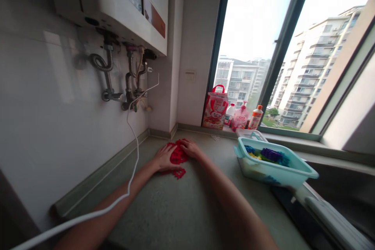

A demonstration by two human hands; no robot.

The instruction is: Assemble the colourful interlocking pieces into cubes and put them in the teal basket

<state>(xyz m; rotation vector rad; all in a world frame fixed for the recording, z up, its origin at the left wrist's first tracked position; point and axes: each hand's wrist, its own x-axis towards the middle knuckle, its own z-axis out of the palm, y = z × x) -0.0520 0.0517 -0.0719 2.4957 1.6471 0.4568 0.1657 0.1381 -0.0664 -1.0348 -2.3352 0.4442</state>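
Cupping a little heap of bumpy red pieces (178, 155) on the desk (175, 211), near the back wall, and that's pretty much the whole job at this point. The left hand (164, 159) is open, fingers spread over the left side of the heap, thumb reaching along the near side. The right hand (190, 148) is on the far right edge with its fingers bent a bit, but honestly can't tell if it's actually gripping anything. Nothing's lifted as far as I can see, and one lacy-looking red bit pokes out toward the near side, so I'd call the heap only partly bunched up.

Off to the right there's a teal plastic tub (278, 170) with blue pieces (283, 159), a purple piece (271, 155) and some yellow pieces (254, 156) in it. No red showing in there, though I can't see the bottom. So that lot is contained while the red stuff is loose on the desk, well apart from the tub. How much is left overall? Can't say from this view, my guess is somewhere mid-handling.
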